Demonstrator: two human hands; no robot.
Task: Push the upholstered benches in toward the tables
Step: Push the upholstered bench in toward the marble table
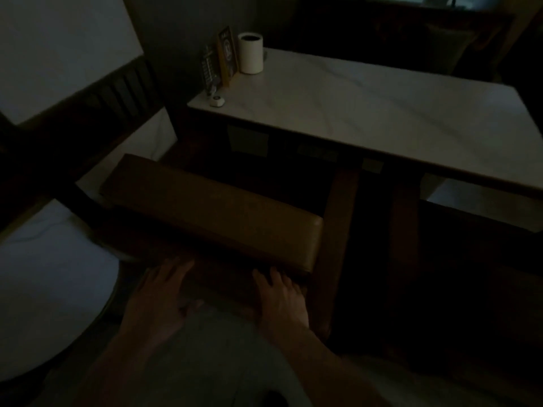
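Observation:
The room is very dim. A brown upholstered bench [211,212] with a padded back stands in front of me, angled toward a pale marble-topped table [367,113]. My left hand [158,301] lies flat against the dark rear face of the bench, below its padded top, fingers spread. My right hand [282,298] presses the same rear face near the bench's right end, fingers spread too. Neither hand wraps around anything. The bench seat and the space under the table are lost in shadow.
A white cylindrical holder [250,52], upright menu cards [223,60] and a small round call button [216,100] stand at the table's far left corner. A round white tabletop [44,277] lies to my left. A wooden post [338,230] rises right of the bench.

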